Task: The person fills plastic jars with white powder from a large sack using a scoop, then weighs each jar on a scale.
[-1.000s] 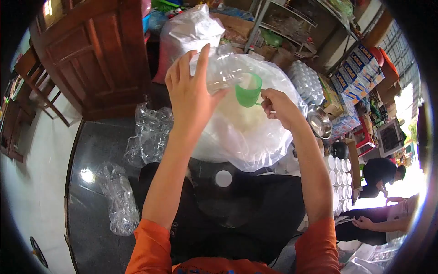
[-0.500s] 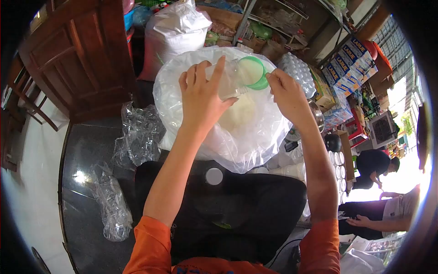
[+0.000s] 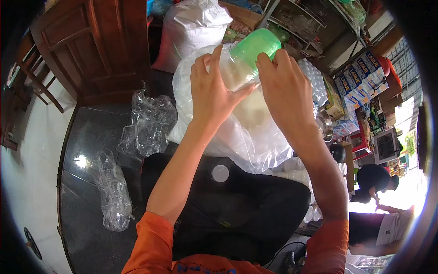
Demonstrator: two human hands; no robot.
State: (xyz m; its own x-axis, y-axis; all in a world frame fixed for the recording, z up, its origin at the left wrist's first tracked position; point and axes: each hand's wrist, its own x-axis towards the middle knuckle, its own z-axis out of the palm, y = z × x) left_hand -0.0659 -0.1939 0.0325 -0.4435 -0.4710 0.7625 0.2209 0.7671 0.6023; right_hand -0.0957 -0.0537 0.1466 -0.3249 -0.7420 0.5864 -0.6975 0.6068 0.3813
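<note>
My left hand [image 3: 209, 89] grips a clear plastic container [image 3: 235, 71] holding a pale powder or grain. My right hand [image 3: 283, 86] holds a green plastic cup [image 3: 255, 45] upended over the container's mouth, its bottom pointing up and away. Both are held above a large open clear plastic bag [image 3: 246, 132] filled with the same pale stuff, which rests in front of my lap. A white lid [image 3: 220, 173] lies on my dark trousers.
Crumpled clear plastic wraps [image 3: 148, 123] [image 3: 112, 192] lie on the dark floor to my left. A white sack [image 3: 194, 27] and a wooden door [image 3: 96, 45] stand behind. Stacked boxes [image 3: 360, 86], a metal bowl [image 3: 324, 123] and white cups [image 3: 310, 212] are at right. Another person [image 3: 374, 178] crouches there.
The green cup has tipped from upright to upended over the clear container. Both hands have lifted and come together above the bag.
</note>
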